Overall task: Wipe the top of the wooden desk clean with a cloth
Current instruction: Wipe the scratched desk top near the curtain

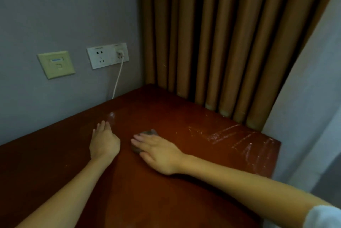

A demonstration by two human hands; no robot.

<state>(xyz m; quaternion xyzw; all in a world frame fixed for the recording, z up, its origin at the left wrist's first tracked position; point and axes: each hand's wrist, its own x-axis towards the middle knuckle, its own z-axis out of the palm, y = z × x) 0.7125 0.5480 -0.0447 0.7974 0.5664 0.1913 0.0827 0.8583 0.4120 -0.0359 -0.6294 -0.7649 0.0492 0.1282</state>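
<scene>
The reddish-brown wooden desk (166, 200) fills the lower half of the view. My right hand (158, 152) lies flat, fingers straight, pressing a small dark cloth (149, 132) onto the desk top near its middle. Only the cloth's far edge and a bit under the fingertips show; the hand hides the remainder. My left hand (104, 141) rests on the wood just left of the cloth, fingers extended and together, holding nothing. Wet streaks (239, 139) glisten on the desk's right end.
A grey wall runs along the desk's left side, with a beige data plate (56, 64) and a white power socket (108, 56). A white cable (118, 78) drops from the socket behind the desk. Brown curtains (230, 43) hang along the far edge, and a pale curtain (310, 107) hangs at the right.
</scene>
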